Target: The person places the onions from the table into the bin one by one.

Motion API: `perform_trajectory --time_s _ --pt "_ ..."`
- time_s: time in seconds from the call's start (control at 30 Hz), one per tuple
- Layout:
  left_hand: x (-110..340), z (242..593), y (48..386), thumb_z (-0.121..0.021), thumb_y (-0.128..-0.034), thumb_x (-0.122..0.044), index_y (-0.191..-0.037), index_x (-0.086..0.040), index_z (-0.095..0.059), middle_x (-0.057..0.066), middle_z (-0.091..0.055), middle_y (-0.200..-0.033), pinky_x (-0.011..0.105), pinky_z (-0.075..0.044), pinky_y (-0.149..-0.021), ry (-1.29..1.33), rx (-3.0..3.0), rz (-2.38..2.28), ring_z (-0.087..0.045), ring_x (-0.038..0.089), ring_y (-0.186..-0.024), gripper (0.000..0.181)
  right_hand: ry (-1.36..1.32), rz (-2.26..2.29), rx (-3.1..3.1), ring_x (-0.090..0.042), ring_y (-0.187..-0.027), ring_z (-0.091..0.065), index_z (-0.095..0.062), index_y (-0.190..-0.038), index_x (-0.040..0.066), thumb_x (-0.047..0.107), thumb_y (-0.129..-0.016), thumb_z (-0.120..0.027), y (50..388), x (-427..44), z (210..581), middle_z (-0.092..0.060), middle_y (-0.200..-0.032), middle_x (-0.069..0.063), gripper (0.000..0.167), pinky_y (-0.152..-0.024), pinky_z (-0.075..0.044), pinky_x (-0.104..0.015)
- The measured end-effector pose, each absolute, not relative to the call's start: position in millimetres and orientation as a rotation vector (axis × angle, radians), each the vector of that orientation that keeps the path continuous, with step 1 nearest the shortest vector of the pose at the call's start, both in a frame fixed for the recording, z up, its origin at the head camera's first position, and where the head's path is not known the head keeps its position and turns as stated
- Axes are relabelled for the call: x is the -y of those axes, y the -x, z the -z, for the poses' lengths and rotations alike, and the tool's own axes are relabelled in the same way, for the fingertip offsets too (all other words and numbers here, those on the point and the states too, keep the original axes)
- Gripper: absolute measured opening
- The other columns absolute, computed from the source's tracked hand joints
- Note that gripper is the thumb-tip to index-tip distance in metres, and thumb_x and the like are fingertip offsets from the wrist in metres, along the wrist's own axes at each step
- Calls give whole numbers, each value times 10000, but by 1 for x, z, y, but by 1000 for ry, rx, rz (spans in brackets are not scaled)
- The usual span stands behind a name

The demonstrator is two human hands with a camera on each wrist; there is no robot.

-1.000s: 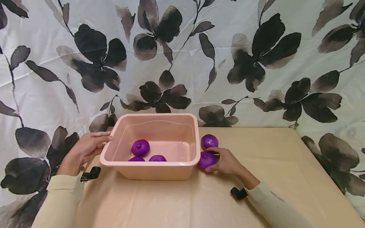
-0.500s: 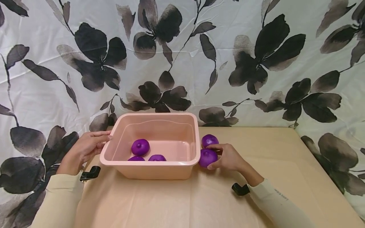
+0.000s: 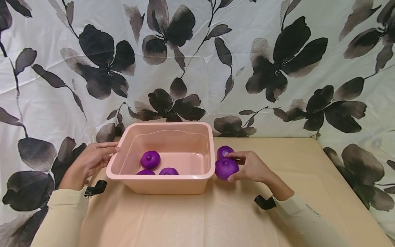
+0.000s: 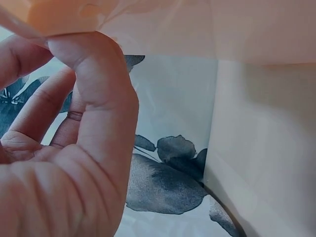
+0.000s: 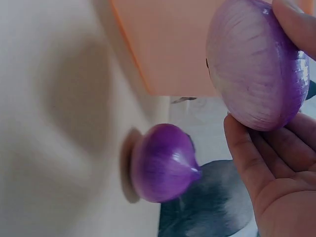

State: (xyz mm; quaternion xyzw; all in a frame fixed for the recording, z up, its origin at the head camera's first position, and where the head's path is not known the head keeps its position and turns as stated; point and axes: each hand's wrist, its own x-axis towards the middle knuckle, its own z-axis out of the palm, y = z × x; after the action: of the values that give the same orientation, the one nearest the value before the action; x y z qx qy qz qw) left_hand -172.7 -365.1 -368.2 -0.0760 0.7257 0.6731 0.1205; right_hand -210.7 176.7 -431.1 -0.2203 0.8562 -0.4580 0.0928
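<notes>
A pink plastic tub stands in the middle of the head view, with several purple onions inside, one of them whole in view. At its left rim, my left hand holds the edge between thumb and fingers; the left wrist view shows the thumb against the rim. Beside the tub's right wall, my right hand grips a purple onion between thumb and fingertips. In the right wrist view this held onion is off the table. Another onion rests on the table behind it.
A tan-covered table lies under everything. White cloth with dark flowers hangs behind the table and along its sides. Black wrist cameras sit at both cuffs.
My right hand has lifted the onion a little and drawn it slightly up and right. My left hand stays at the tub's rim. The tub and the other onions keep their places.
</notes>
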Motion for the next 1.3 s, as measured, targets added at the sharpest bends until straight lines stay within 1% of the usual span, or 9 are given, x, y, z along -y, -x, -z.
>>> perform_trajectory --time_s 0.13,0.33,0.47,0.63,0.73,0.8,0.93,1.0,1.3 --pt "367 369 173 -666 -1019 -124 -947 -351 -792 -133 -768 -947 268 -643 -744 214 -2108 -1977 -770 83 -834 269 695 1365 -2571 -336 -1163 -702 -711 -1298 56 261 -627 -1005 204 -178 421 -704 -1315 -198 760 -991 -590 -475" --pt "370 371 173 -650 -1029 -119 -946 -357 -791 -130 -775 -942 272 -645 -733 196 -2098 -1977 -775 92 -825 289 720 1383 -2596 -312 -1134 -724 -715 -1288 57 261 -629 -1006 195 -181 406 -731 -1288 -154 749 -994 -595 -460" --pt "370 370 173 -660 -1026 -137 -954 -358 -791 -133 -774 -946 274 -646 -738 195 -2116 -1963 -775 92 -830 267 733 1390 -2610 -296 -1121 -737 -717 -1281 61 237 -625 -1010 192 -184 394 -743 -1266 -122 740 -992 -589 -367" --pt "369 369 173 -665 -1021 -134 -950 -357 -793 -137 -772 -946 270 -645 -747 198 -2117 -1963 -773 84 -839 267 799 1411 -2604 -303 -1127 -729 -710 -1282 39 206 -637 -1003 190 -184 379 -748 -1247 -132 727 -960 -566 -223" --pt "369 369 172 -658 -1023 -121 -941 -358 -793 -138 -770 -941 265 -644 -745 202 -2105 -1970 -771 80 -837 285 826 1427 -2587 -320 -1148 -719 -705 -1288 29 192 -639 -1001 189 -181 371 -743 -1257 -138 731 -948 -555 -187" --pt "369 370 172 -658 -1023 -122 -936 -359 -793 -138 -768 -938 265 -643 -745 208 -2103 -1968 -770 80 -833 286 824 1419 -2588 -316 -1163 -714 -703 -1298 35 198 -637 -1002 189 -179 365 -741 -1267 -129 744 -964 -562 -214" --pt "370 370 174 -672 -1019 -145 -950 -356 -791 -139 -766 -943 267 -644 -748 209 -2126 -1950 -771 82 -834 252 807 1398 -2589 -307 -1175 -713 -700 -1315 51 211 -636 -1001 189 -173 355 -736 -1278 -121 760 -1001 -596 -358" --pt "370 370 174 -676 -1019 -152 -959 -351 -791 -137 -768 -948 268 -644 -751 204 -2129 -1947 -773 85 -838 238 807 1386 -2597 -299 -1169 -713 -701 -1313 57 218 -637 -1001 190 -170 350 -736 -1271 -117 756 -1004 -599 -408" --pt "369 370 174 -656 -1023 -129 -938 -358 -784 -137 -773 -937 260 -640 -751 192 -2125 -1950 -768 76 -837 275 878 1390 -2575 -294 -1144 -713 -703 -1286 24 181 -619 -1005 199 -146 329 -740 -1249 -135 749 -992 -605 -431"
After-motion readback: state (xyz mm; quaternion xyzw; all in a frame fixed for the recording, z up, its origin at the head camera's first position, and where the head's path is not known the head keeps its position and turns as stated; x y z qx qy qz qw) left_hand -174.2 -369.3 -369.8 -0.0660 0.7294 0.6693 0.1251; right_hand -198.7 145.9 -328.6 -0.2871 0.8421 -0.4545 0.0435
